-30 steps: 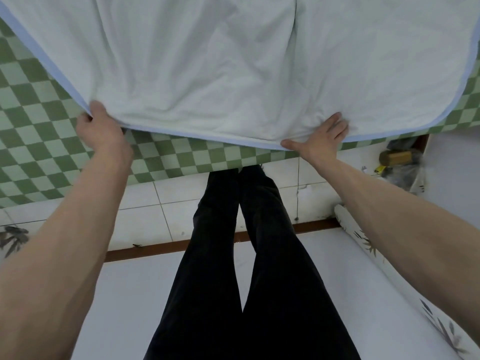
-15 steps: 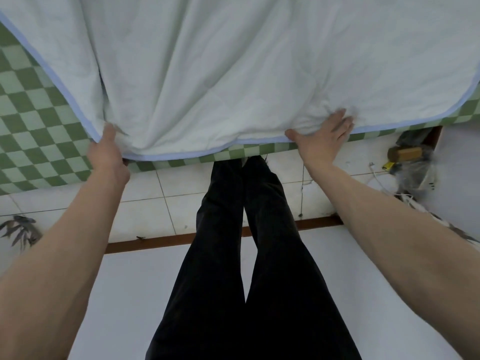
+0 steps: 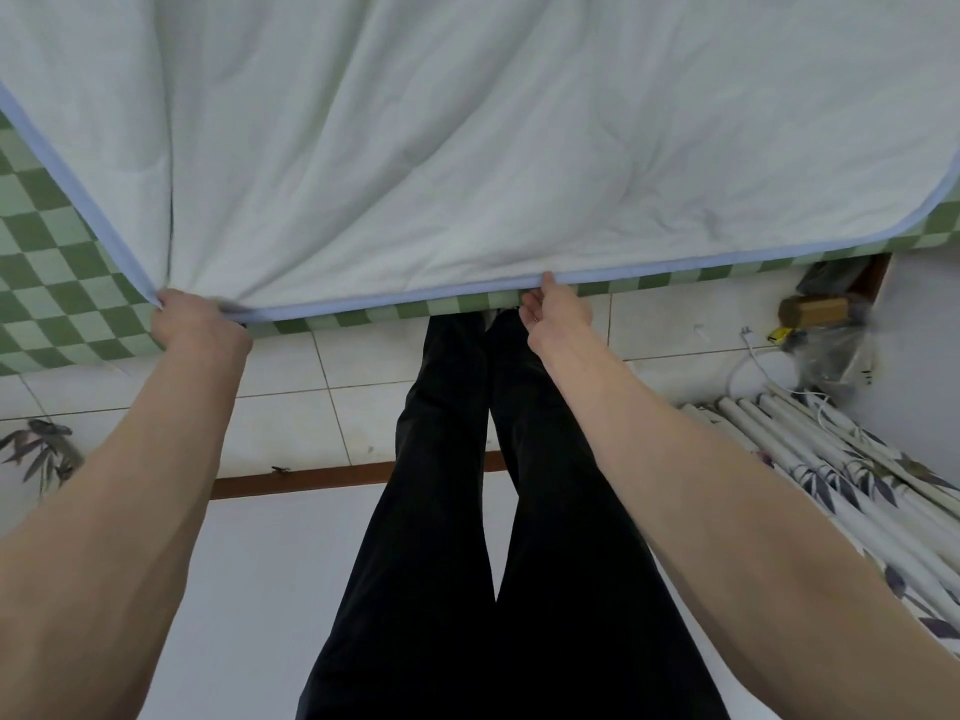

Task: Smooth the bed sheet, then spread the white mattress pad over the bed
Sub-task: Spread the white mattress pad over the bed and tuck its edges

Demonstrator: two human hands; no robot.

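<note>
The white mattress pad (image 3: 467, 148) with a pale blue border covers most of the bed, lying wrinkled over the green checked bed sheet (image 3: 47, 283). My left hand (image 3: 195, 322) grips the pad's near left corner at the bed's edge, the fabric bunched in its fingers. My right hand (image 3: 556, 311) pinches the blue border further right along the near edge, thumb on top. The pad's right corner lies rounded near the bed's right end.
I stand on a white tiled floor (image 3: 311, 407) with my black-trousered legs (image 3: 467, 511) against the bed. At the right lie a wooden block (image 3: 815, 311), a plastic bag with cables (image 3: 831, 350) and rolled patterned mats (image 3: 831, 470).
Both hands pulled the pad's edge toward me, down to the bed's near side. My right hand went from lying flat on the pad to pinching its border.
</note>
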